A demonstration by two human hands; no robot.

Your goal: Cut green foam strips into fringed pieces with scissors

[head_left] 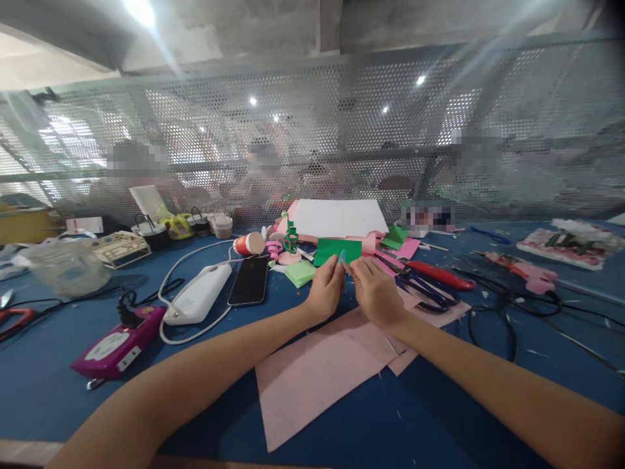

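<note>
My left hand [326,286] and my right hand [377,288] meet over the middle of the table. Both are closed, with the fingertips pinched around a small light-blue piece [342,256] that pokes up between them. Its kind is too small to tell. Just behind the fingers lies a dark green sheet [328,250], and light green squares [299,273] rest to its left. Under my forearms a pale pink sheet [322,378] is spread out.
On the left are a black phone [249,281], a white power bank [199,294] with a looped cable, a purple power strip [120,342] and a clear jar [68,268]. Pliers [430,290], a red-handled tool [442,275] and a pink glue gun [532,273] lie right.
</note>
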